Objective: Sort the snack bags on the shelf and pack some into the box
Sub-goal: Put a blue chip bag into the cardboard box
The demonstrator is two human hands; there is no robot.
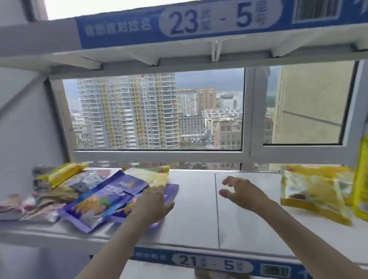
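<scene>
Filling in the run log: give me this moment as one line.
left hand flat on purple snack bags | right hand open above shelf, holds nothing | yellow bags at right

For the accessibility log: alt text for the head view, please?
A person's left hand rests on purple snack bags piled at the left of a white shelf, while the right hand hovers open mid-shelf. Yellow snack bags lie at the right.
</scene>
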